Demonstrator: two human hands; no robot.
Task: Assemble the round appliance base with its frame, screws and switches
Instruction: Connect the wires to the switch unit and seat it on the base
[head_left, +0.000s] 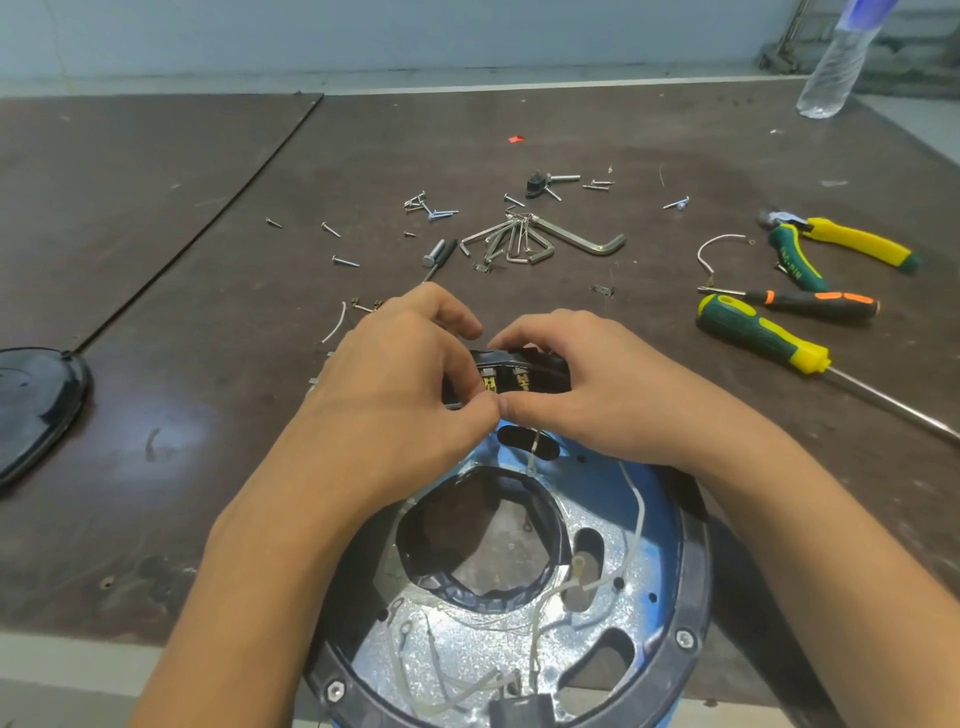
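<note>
both hands (498, 395) grip switch block (511, 374)

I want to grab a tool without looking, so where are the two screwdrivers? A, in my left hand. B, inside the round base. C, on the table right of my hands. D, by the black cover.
C: the green and yellow screwdriver and the black and orange screwdriver lie on the table, right of the right hand, which with the left hand holds the black switch block.
</note>
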